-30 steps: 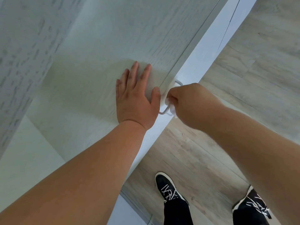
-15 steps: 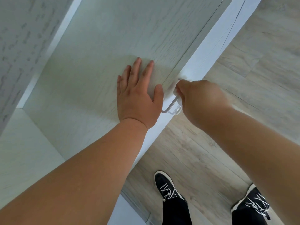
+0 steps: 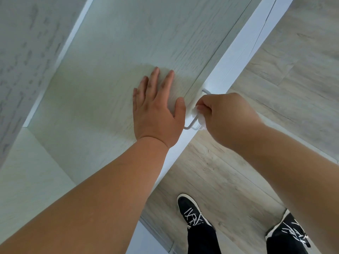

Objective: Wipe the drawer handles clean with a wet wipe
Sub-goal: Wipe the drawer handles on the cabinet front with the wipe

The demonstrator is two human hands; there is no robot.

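Note:
A metal bow handle [image 3: 190, 126] sticks out from the white front edge [image 3: 236, 57] of a pale wood-grain cabinet top [image 3: 128, 52]. My right hand [image 3: 225, 116] pinches a white wet wipe [image 3: 197, 111] wrapped round the middle of the handle's bar; the handle's far end [image 3: 205, 91] and near corner show on either side of the wipe. My left hand [image 3: 156, 109] lies flat, fingers straight, on the cabinet top just left of the handle, thumb near the edge.
A textured grey wall [image 3: 23, 52] rises at the left. Light wood-plank floor [image 3: 293, 79] spreads to the right and below. My two black shoes with white laces, left [image 3: 192, 215] and right [image 3: 291, 233], stand close to the cabinet front.
My right hand slid with the wipe along the handle, up toward the far end half a second ago, then back down to its middle. My left hand stayed flat on the top.

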